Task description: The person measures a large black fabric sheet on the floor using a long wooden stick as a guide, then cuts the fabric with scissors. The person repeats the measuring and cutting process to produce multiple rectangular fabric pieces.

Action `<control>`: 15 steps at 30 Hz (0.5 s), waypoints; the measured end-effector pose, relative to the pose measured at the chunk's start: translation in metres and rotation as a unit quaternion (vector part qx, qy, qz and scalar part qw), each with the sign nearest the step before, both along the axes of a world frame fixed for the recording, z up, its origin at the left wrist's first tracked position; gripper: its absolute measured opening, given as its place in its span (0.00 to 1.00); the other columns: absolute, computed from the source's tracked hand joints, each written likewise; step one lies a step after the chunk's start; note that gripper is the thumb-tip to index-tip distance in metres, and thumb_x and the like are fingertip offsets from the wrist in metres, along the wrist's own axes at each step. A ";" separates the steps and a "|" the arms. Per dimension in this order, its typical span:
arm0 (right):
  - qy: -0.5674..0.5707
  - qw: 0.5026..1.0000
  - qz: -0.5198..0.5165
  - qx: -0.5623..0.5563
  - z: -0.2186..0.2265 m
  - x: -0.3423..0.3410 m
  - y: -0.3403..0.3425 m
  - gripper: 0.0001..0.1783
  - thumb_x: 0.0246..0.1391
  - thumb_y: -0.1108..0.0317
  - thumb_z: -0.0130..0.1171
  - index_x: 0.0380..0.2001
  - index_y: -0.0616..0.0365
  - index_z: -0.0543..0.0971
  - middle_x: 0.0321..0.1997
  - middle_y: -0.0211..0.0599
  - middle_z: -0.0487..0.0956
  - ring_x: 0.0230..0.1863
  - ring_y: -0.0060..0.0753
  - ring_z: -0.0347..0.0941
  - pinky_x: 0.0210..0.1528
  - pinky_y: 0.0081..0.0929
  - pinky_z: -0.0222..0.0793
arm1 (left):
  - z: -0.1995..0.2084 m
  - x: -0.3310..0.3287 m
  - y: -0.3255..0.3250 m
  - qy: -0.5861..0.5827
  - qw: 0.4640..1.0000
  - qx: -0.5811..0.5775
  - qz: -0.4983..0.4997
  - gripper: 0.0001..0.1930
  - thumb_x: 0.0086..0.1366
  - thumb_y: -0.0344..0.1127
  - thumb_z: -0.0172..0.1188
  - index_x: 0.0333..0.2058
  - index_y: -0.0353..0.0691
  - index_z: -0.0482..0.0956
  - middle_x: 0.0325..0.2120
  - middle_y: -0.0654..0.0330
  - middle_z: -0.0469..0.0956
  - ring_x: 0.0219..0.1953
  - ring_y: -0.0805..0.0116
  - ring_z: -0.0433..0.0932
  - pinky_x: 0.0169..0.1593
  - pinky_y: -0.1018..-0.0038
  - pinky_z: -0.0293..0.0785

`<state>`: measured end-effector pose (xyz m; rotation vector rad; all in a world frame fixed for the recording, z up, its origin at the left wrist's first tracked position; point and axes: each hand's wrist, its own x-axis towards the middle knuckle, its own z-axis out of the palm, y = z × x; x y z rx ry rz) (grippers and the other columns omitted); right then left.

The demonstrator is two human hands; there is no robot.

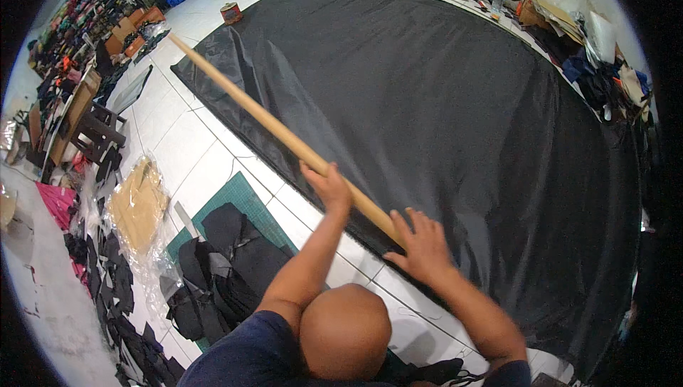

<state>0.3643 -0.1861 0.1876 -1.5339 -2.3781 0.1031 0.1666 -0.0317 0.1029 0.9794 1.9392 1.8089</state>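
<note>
i noted from afar: tan pole (260,112) slanted over edge of black sheet (441,109). left hand (331,191) touched it (how closed, i could not tell); right hand (425,250), fingers spread, rested at near end. even pressure seemed best.

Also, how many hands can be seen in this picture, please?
2: the left hand is at the pole, and the right hand is at its near end, with fingers spread. No other hands show.
</note>
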 end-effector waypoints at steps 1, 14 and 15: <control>0.012 0.999 -0.048 -0.015 -0.027 -0.017 -0.001 0.41 0.52 0.50 0.65 0.66 0.51 0.64 0.52 0.48 0.71 0.50 0.50 0.71 0.52 0.43 0.67 | 0.000 0.018 0.000 -0.025 1.000 0.006 -0.018 0.35 0.63 0.31 0.55 0.65 0.28 0.50 0.56 0.36 0.65 0.58 0.47 0.67 0.63 0.62 0.60; 0.109 0.967 -0.158 -0.168 -0.088 -0.054 0.019 0.35 0.61 0.52 0.55 0.69 0.46 0.60 0.44 0.45 0.71 0.44 0.53 0.75 0.44 0.50 0.74 | -0.070 -0.131 -0.034 0.290 0.942 -0.152 0.070 0.24 0.64 0.44 0.57 0.54 0.36 0.70 0.45 0.50 0.72 0.51 0.49 0.69 0.56 0.55 0.61; 0.111 0.967 -0.158 -0.163 -0.093 -0.056 0.027 0.35 0.62 0.52 0.54 0.69 0.46 0.59 0.44 0.45 0.71 0.44 0.53 0.75 0.43 0.51 0.74 | -0.070 -0.145 -0.040 0.271 0.936 -0.214 0.068 0.26 0.64 0.44 0.56 0.55 0.34 0.69 0.50 0.47 0.69 0.56 0.47 0.65 0.59 0.53 0.58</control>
